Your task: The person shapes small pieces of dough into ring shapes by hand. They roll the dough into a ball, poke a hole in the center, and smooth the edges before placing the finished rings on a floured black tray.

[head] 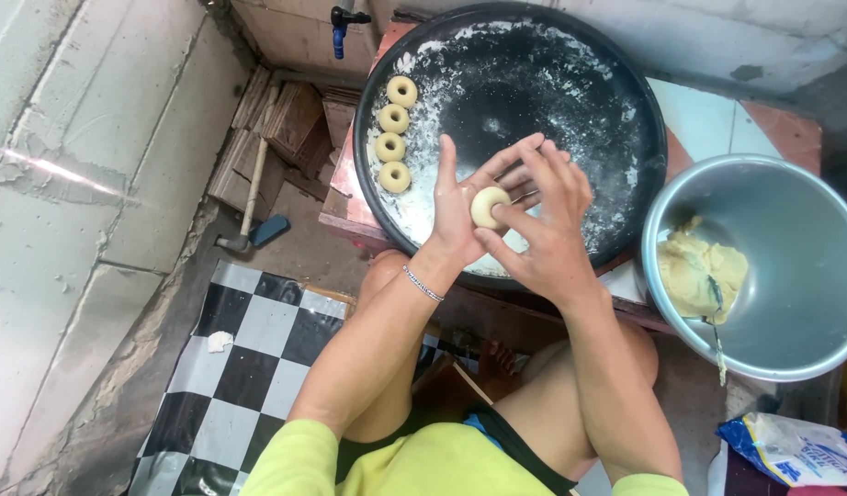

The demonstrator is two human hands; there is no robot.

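Together, left hand and right hand grip a half-hidden dough ball over the pan.

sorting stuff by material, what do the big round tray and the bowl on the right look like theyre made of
Round tray: probably metal with a dark, maybe non-stick coating; matte black, thin raised rim, dusted with white flour.
Bowl: seemingly bare metal, steel or aluminium; dull silver-grey sheen, rolled rim, pale yellow dough inside.
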